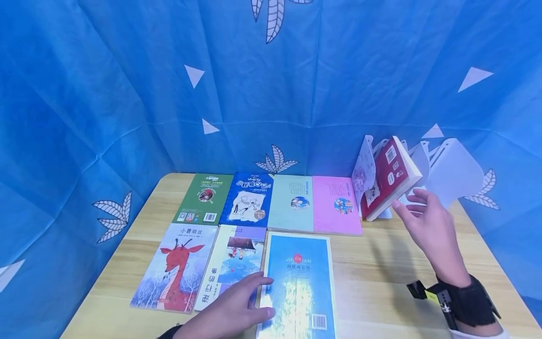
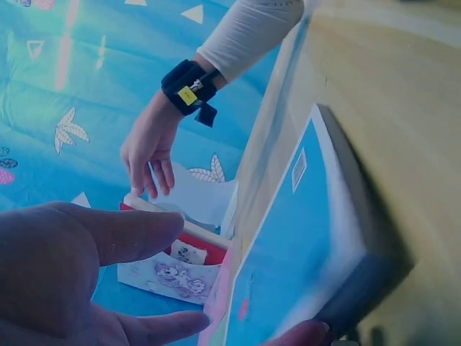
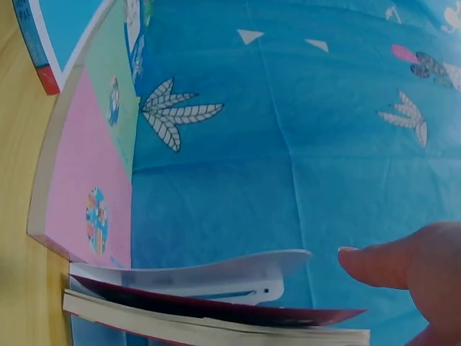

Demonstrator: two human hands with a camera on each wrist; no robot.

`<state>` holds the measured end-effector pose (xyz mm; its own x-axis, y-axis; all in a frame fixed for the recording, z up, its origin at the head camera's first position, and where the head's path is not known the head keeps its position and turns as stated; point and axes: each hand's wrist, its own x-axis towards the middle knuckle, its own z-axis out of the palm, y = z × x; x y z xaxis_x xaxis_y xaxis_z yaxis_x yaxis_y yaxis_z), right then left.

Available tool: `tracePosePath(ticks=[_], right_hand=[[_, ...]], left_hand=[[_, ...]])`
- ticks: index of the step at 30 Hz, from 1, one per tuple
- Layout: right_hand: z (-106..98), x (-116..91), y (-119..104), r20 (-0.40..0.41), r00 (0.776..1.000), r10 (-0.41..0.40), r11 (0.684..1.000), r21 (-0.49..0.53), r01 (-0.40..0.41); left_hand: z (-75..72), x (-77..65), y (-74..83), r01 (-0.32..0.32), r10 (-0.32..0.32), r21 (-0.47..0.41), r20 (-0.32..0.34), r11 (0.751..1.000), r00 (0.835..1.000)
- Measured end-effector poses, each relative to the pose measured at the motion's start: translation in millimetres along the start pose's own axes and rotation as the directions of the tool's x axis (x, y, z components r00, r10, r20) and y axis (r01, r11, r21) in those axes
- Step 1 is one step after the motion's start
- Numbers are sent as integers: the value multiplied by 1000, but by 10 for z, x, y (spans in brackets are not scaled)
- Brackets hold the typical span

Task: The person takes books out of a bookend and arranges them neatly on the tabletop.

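Note:
A red book (image 1: pixel 391 176) leans at a slant in a white book rack (image 1: pixel 455 167) at the back right of the table. Beside the book's near edge is my right hand (image 1: pixel 432 230), fingers loosely bent and holding nothing. The right wrist view has its thumb (image 3: pixel 385 263) apart from the book. My left hand (image 1: pixel 233 306) reaches over the left edge of a thick blue book (image 1: pixel 298 282) at the front, thumb and fingers spread. In the left wrist view a fingertip (image 2: pixel 306 333) is right at that book's edge.
Along the back lie a green book (image 1: pixel 203 197), a dark blue comic book (image 1: pixel 250 197), a pale green book (image 1: pixel 290 202) and a pink book (image 1: pixel 336 205). A red deer picture book (image 1: pixel 178 268) and a sky-covered book (image 1: pixel 230 263) lie front left. Blue cloth (image 1: pixel 271 84) hangs behind.

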<state>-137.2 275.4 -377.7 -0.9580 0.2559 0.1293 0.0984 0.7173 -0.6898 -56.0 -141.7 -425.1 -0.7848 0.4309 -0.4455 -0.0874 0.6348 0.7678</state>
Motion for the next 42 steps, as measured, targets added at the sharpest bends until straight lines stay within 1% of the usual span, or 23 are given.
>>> tracePosePath(ticks=[2,3,5,6,7,9,11,12,14,15,16,19,20,21,22,24,25,28,29,30,33,36,42], right_hand=[[3,49,4,5,1000,26,1000,6,-26],[5,73,6,5,999,37,999,7,-37],[11,115,11,0,998,55,998,10,-55],[15,134,13,-4,998,63,998,10,-63],[21,153,15,-8,998,69,998,11,-69],[35,188,21,-18,997,72,997,19,-71],[50,221,26,-24,997,67,997,33,-66],[60,238,29,-23,998,63,997,41,-62],[81,270,38,-23,998,55,997,52,-54],[92,287,44,-24,998,51,997,58,-50],[102,305,52,-22,999,48,997,66,-46],[135,354,75,-12,999,43,994,97,-42],[147,368,82,-10,999,40,993,110,-39],[158,380,87,-8,999,36,992,124,-35],[168,391,91,-6,999,33,990,135,-32],[189,408,95,-10,999,34,989,142,-32],[198,414,98,-17,999,32,989,145,-29],[224,442,112,-38,999,21,990,143,-16],[234,452,116,-43,999,19,990,144,-12],[244,461,119,-48,999,14,989,149,-6],[276,484,128,-51,999,10,987,163,-1],[300,497,130,-44,999,26,985,174,-18],[323,515,130,-32,998,45,982,187,-38]], left_hand=[[-3,0,10,-7,7,30,-14,1000,1000],[1,4,18,-2,2,33,-15,999,1000],[16,15,44,9,-8,78,-19,997,1000],[27,21,62,14,-12,110,-16,994,1000],[44,27,76,5,-3,162,-14,987,1000],[82,40,100,-19,19,272,0,962,1000],[125,56,104,-75,72,398,24,914,997],[149,66,96,-112,106,450,40,886,994],[192,92,72,-180,158,530,88,828,984],[210,103,57,-209,175,556,115,805,978],[231,116,31,-258,216,588,142,767,966],[270,148,-37,-366,294,612,220,701,930],[280,154,-59,-401,326,620,238,674,915],[289,159,-74,-427,350,624,250,654,903],[298,166,-89,-455,382,635,260,625,887],[304,172,-93,-479,404,641,274,600,873],[308,174,-91,-481,406,642,276,597,871],[315,179,-80,-475,401,641,271,603,875],[316,180,-74,-466,390,634,268,618,881],[318,182,-71,-460,386,630,263,626,884],[327,194,-67,-446,379,629,249,637,891],[333,203,-71,-429,362,619,240,658,901],[319,228,-58,-407,339,621,232,670,912]])
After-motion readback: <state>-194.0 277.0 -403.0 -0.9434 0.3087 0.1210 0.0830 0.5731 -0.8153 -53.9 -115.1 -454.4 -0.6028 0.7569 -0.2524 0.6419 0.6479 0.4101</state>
